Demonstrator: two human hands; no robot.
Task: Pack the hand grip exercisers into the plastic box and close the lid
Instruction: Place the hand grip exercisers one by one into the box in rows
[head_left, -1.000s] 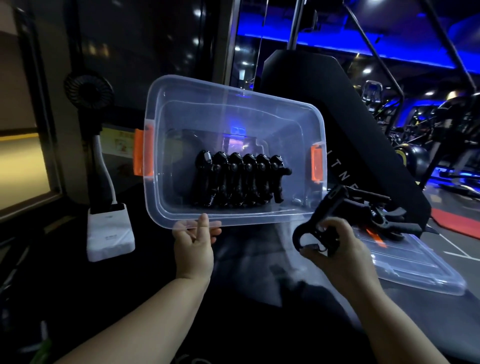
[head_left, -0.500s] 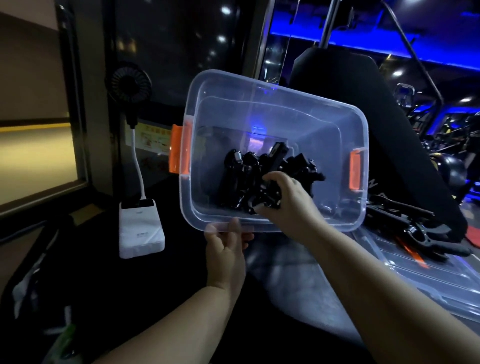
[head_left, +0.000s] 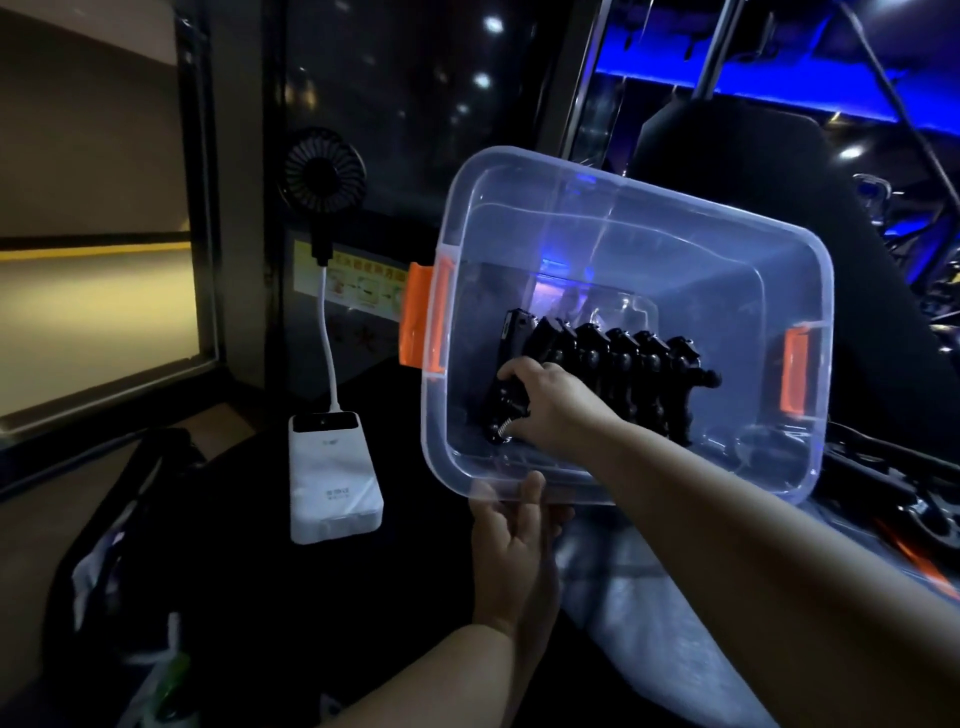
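Note:
A clear plastic box (head_left: 535, 197) with orange latches (head_left: 422, 322) is tipped toward me, its open mouth facing the camera. My left hand (head_left: 514, 540) holds its near rim from below. Inside, several black hand grip exercisers (head_left: 639, 374) stand in a row. My right hand (head_left: 550, 405) reaches into the box and is shut on another black exerciser (head_left: 511, 358) at the left end of the row. The box's clear lid (head_left: 649, 613) lies flat below and to the right, under my right forearm.
A white power bank (head_left: 332, 478) with a small black fan (head_left: 321, 174) on a white stalk stands to the left. More black exercisers (head_left: 893, 483) lie at the right edge. A dark bag (head_left: 135, 519) sits at lower left; gym machines fill the right background.
My right hand carried an exerciser from beside the lid into the box, then shifted it to the left end of the row. The box has tilted a little to the right.

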